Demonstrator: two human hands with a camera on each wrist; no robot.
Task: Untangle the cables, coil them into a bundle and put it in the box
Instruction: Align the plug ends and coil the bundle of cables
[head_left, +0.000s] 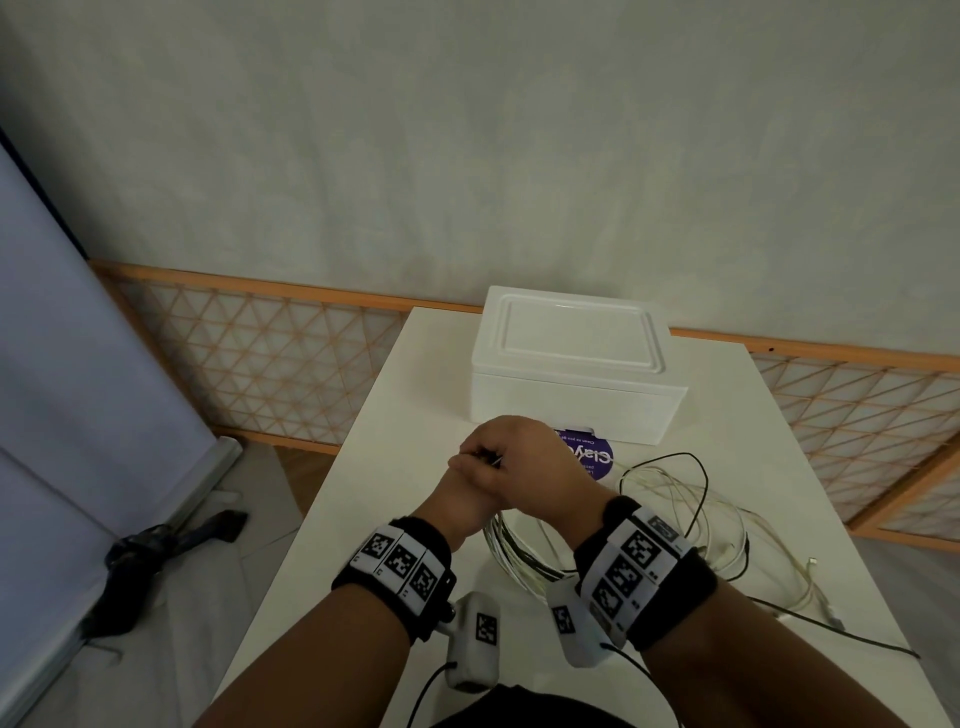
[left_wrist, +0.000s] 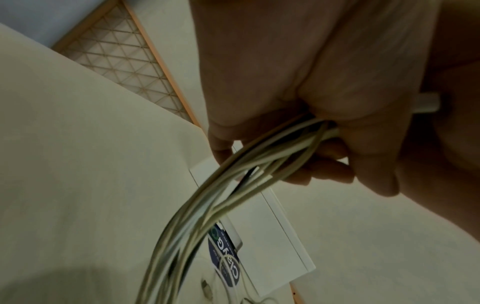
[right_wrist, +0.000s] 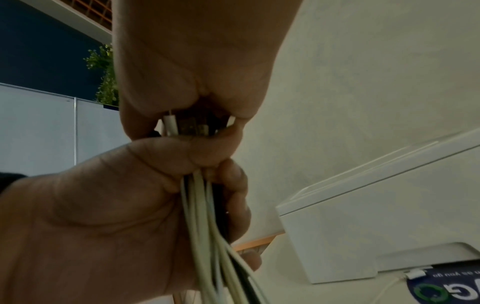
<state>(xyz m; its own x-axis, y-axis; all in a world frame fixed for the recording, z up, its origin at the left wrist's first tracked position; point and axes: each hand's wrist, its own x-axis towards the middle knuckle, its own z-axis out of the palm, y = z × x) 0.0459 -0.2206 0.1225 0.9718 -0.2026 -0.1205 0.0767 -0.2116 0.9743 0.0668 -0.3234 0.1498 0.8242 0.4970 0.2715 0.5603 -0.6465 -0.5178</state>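
Observation:
Both hands meet above the white table (head_left: 384, 519), just in front of the closed white box (head_left: 571, 364). My left hand (head_left: 467, 493) grips a bunch of white cables and a black one (left_wrist: 233, 185) in its fist. My right hand (head_left: 483, 452) lies over it and pinches the cable plugs (right_wrist: 187, 125) sticking out on top. Below the fists the cables (right_wrist: 200, 216) hang as a loop (head_left: 506, 545) down to the table. More white and black loops (head_left: 675, 499) lie loose to the right, under my right wrist. The box (right_wrist: 363, 216) has its lid on.
A round purple label (head_left: 592, 457) lies flat against the box's front. Loose cable ends (head_left: 810, 566) trail toward the table's right edge. An orange lattice fence (head_left: 270, 364) runs behind the table. A dark object (head_left: 161, 551) lies on the floor at left.

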